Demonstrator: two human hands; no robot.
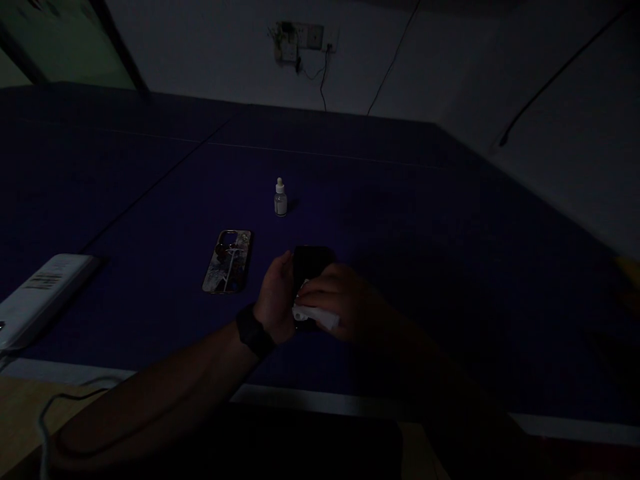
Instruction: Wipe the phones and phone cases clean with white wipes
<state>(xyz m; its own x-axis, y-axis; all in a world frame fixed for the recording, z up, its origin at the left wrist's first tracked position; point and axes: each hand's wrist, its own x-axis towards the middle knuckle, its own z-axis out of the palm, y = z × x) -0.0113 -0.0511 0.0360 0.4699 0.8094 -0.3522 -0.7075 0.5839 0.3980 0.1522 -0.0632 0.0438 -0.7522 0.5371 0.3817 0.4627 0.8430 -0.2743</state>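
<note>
A dark phone [311,261] rests in my left hand [276,297], which grips it along its left edge; a black watch [255,331] is on that wrist. My right hand [343,297] is closed on a folded white tissue [317,315] and presses it against the lower part of the phone's face. The fingers of my left hand under the phone are hidden. To the left of my hands a patterned phone case [229,262] lies on the dark blue table [165,327]. Beyond them a small dropper bottle [281,202] stands upright.
At the left edge lies a long white device [47,293], with a pale cable [44,427] below it. Wall sockets [303,40] with plugged-in cords are on the far wall. A dark cable [555,80] hangs on the right wall. The room is very dim.
</note>
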